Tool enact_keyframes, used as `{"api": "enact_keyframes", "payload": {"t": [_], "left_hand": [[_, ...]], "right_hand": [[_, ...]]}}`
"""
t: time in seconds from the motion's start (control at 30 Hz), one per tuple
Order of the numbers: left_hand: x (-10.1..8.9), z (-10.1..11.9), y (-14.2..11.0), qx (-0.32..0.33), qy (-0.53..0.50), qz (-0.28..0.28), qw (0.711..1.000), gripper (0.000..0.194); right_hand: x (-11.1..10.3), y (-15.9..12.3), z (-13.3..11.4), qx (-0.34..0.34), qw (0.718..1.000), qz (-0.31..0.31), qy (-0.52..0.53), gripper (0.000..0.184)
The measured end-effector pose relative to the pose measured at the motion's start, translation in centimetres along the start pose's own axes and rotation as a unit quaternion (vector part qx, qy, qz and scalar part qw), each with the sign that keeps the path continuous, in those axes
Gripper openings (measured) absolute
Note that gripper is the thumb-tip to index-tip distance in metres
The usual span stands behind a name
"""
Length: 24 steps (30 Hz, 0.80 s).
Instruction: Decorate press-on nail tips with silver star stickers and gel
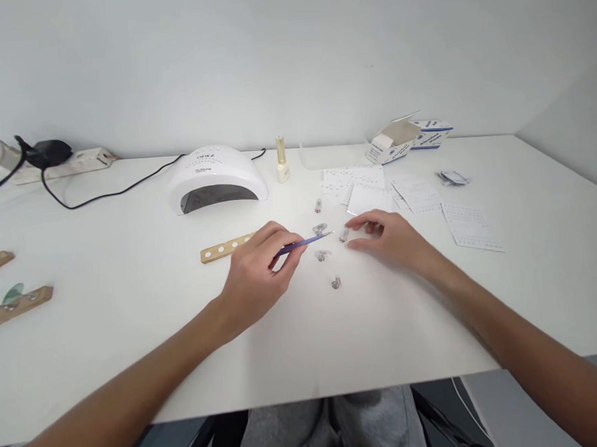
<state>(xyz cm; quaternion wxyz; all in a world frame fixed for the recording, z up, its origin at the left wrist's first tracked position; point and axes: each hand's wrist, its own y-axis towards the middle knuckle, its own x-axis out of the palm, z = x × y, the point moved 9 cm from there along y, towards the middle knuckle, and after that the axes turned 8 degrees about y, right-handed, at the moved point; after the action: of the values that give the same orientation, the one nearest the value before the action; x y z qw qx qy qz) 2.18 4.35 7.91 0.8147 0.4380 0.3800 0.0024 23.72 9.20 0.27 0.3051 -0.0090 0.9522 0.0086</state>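
Observation:
My left hand [261,265] is closed in a pinch around a slim purple tool [299,243] with a thin metal tip, like a nail dotting tool. Its tip points right, a little short of a small clear nail tip [344,234] on a silvery base. At that piece, the thumb and forefinger of my right hand [384,238] steady it from either side. Several similar pieces stand nearby: one farther back [318,206], one just left of the tool's tip [319,229], and others nearer me [323,255] [336,282].
A wooden strip with white dots [220,251] lies partly behind my left hand. Farther back are a white nail lamp [216,174], a polish bottle [282,161], printed sheets [471,228] and an opened carton [394,142]. Green pieces [13,295] sit on another strip at left.

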Motion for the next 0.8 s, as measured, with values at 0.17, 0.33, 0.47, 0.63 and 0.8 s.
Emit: {"api": "enact_keyframes", "payload": {"t": [0.17,0.33,0.47,0.63,0.8], "left_hand": [[-0.2,-0.1,0.0,-0.012,-0.010,0.003,1.000,0.008],[-0.6,0.2,0.0,-0.004,-0.006,0.020,1.000,0.008],[-0.4,0.5,-0.6,0.022,-0.007,0.034,0.999,0.010],[0.4,0.9,-2.2,0.046,-0.002,0.041,0.998,0.014],[1.4,2.0,-3.6,0.030,0.015,-0.009,0.999,0.013]], "right_hand": [[-1.1,-3.6,-0.7,0.000,0.998,-0.033,0.055,0.025],[3.6,-6.3,-1.9,-0.046,0.994,-0.099,0.012,0.025],[5.3,-5.8,-2.8,-0.072,0.993,-0.091,0.010,0.014],[4.6,-5.5,-3.0,-0.083,0.993,-0.055,0.069,0.003],[3.1,-5.8,-2.0,-0.018,0.993,0.025,0.112,0.004]]}}
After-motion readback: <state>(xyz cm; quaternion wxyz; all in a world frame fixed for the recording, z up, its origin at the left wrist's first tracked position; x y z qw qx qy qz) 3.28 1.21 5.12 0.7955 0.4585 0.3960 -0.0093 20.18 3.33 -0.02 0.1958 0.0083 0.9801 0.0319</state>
